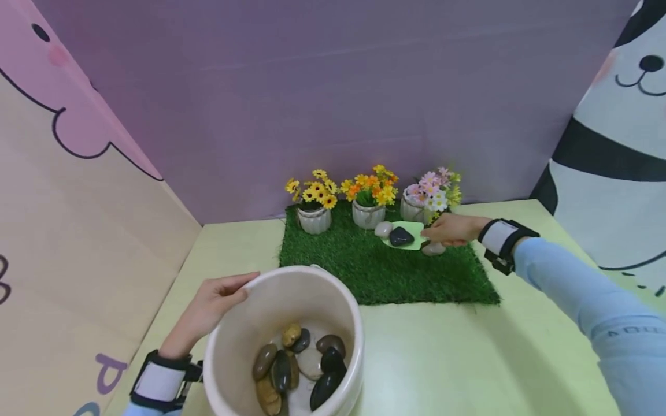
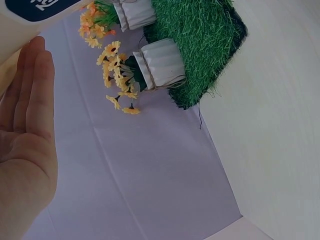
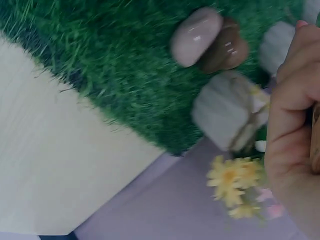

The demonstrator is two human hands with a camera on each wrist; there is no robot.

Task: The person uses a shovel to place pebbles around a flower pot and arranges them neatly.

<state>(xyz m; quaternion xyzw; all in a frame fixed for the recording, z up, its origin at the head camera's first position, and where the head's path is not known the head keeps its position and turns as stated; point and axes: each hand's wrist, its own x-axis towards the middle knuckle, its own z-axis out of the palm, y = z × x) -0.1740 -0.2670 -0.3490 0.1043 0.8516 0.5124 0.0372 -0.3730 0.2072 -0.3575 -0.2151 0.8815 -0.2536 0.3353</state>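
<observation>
My right hand [image 1: 444, 229] grips a small light-green trowel [image 1: 418, 242] over the grass mat. A black stone [image 1: 401, 236] lies on its blade. A whitish stone [image 1: 384, 229] is at the blade's tip; I cannot tell if it touches. Below the hand, a pinkish stone [image 3: 197, 37] and a brown stone [image 3: 226, 47] lie on the grass. My left hand [image 1: 210, 309] touches the rim of a white bucket [image 1: 354, 323], its fingers [image 2: 40, 95] straight in the left wrist view. Inside the bucket lie several dark stones [image 1: 281, 370] and a yellowish stone [image 1: 291, 335].
Along the back of the green grass mat [image 1: 333, 274] stand pots of yellow flowers [image 1: 314, 219], orange flowers [image 1: 368, 215] and pink flowers [image 1: 413, 208]. A purple wall [image 1: 338, 104] rises behind them. The pale green table [image 1: 432, 352] extends in front of the mat.
</observation>
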